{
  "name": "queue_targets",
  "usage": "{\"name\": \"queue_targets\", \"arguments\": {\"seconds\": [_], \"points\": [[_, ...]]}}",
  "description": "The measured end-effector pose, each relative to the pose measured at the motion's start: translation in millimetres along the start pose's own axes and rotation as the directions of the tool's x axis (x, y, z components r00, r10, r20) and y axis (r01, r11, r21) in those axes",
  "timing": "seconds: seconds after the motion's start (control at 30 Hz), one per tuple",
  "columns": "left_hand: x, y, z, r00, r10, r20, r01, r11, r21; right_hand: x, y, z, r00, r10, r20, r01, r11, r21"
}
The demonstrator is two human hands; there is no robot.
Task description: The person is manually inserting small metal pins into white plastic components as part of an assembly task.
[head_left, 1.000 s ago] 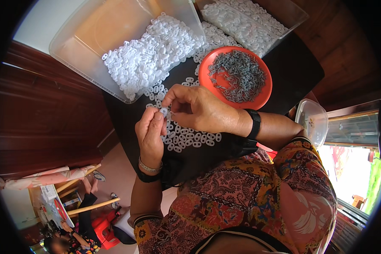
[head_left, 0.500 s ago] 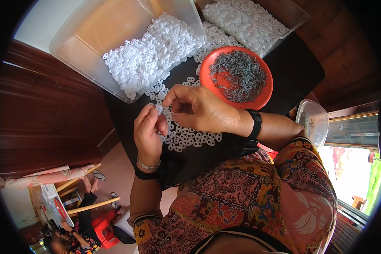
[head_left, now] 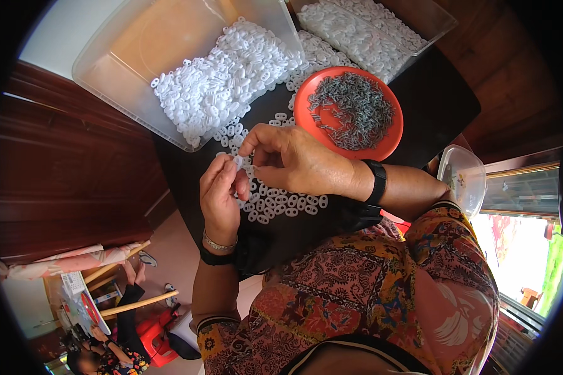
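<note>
My left hand (head_left: 221,199) pinches a small white plastic piece (head_left: 238,162) between thumb and fingertips, held just above the dark table (head_left: 191,178). Close beside it, my right hand (head_left: 309,162) has thumb and forefinger curled toward the piece; whatever its fingertips grip is too small or hidden to name. Loose white oval pieces with two holes (head_left: 281,203) lie scattered beneath and around both hands. Beyond the right hand sits a round orange-red plate (head_left: 302,109) that bears a heap of small grey metal pins or screws (head_left: 356,106).
A large translucent bin (head_left: 106,100) tips toward me, with a pile of white pieces (head_left: 222,78) spilling out. Another clear bin (head_left: 441,28) of them stands at the far right. A clear tub (head_left: 475,178) is by my right elbow. Another person (head_left: 109,356) sits at lower left, near a red stool (head_left: 159,347).
My left hand has shifted slightly right with the white piece, bringing it closer to my right fingertips. The right hand is nearly still.
</note>
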State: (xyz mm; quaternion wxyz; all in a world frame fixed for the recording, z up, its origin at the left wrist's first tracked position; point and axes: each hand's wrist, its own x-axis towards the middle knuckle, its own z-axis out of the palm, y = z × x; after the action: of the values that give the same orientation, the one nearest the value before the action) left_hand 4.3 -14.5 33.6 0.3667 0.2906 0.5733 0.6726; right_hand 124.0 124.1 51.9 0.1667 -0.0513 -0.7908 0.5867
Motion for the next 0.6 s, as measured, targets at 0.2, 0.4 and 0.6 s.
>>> {"name": "queue_targets", "arguments": {"seconds": [0.2,0.4,0.6], "points": [[-0.6,1.7,0.4,0.999,0.046,-0.009,-0.045,0.994,0.096,0.2,-1.3,-0.8,1.0,0.016,0.008,-0.016,1.0,0.003],[0.3,0.0,-2.0,0.997,0.072,-0.016,-0.069,0.987,0.146,-0.1,-0.5,0.1,1.0,0.021,0.004,-0.021,0.999,0.029],[0.2,-0.7,-2.1,0.997,0.078,0.001,-0.077,0.985,0.153,0.1,-1.8,-1.0,1.0,0.024,0.001,-0.024,1.0,0.008]]}}
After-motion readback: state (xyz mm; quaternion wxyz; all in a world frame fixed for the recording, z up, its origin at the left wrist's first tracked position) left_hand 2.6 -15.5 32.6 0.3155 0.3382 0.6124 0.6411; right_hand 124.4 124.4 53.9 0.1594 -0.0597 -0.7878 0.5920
